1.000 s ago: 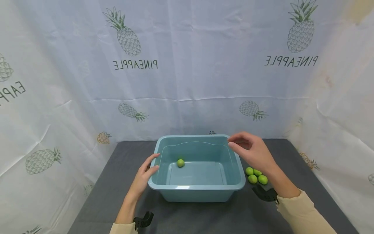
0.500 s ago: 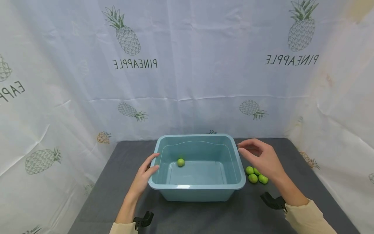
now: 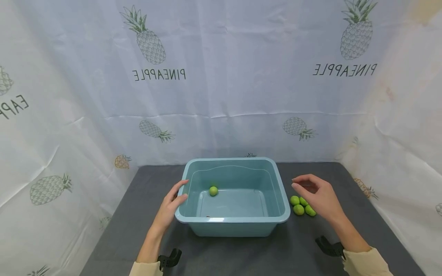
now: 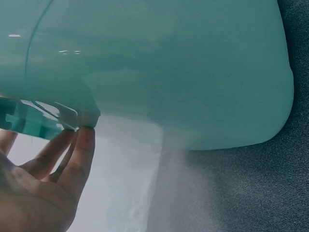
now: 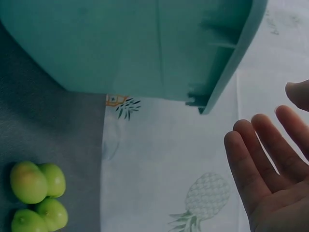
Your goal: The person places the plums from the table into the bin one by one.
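Note:
A pale blue-green plastic tub (image 3: 233, 228) stands upright on the dark grey cloth. One small round green fruit (image 3: 213, 191) lies inside, near the left wall. My left hand (image 3: 169, 207) holds the tub's left rim; in the left wrist view, the fingers (image 4: 79, 162) touch under the rim from outside. Beyond the tub's right side, my right hand (image 3: 319, 195) hovers with fingers slightly bent and nothing in them. Below it, several green fruits (image 3: 298, 209) sit clustered on the cloth, partly covered by this hand. The right wrist view shows a reddish blush on one fruit (image 5: 29, 182).
Dark grey cloth (image 3: 138, 218) covers the table. White sheets (image 3: 221, 92) printed with pineapples hang behind and along both sides. A tiny dark spot (image 3: 208, 217) shows at the tub's inner front edge, too small to make out.
My right hand has moved right and slightly down, from over the tub's back right corner to above the fruit cluster. The left hand and the tub stay put. The tiny dark spot has appeared.

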Tool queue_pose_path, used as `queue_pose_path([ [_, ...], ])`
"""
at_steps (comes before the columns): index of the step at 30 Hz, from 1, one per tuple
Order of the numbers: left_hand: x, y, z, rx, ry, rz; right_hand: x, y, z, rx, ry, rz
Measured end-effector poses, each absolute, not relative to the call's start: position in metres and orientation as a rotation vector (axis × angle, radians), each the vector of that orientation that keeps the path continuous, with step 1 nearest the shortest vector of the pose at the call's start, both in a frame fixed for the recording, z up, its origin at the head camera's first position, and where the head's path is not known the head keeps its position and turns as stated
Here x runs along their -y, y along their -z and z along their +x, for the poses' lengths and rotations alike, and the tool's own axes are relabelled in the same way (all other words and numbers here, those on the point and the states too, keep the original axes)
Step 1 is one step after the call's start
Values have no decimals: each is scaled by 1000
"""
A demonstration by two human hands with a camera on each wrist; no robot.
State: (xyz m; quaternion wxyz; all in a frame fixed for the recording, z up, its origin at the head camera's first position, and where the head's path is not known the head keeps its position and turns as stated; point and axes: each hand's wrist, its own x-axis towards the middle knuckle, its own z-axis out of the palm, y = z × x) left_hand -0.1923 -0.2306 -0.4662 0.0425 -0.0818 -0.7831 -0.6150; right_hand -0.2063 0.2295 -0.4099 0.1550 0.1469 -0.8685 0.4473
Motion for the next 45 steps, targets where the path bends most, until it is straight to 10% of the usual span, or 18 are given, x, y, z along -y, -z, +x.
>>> queue_pose_path([
  [45, 229, 469, -193, 2372, 1899, -223, -288, 505, -215, 2582, -1224, 51],
])
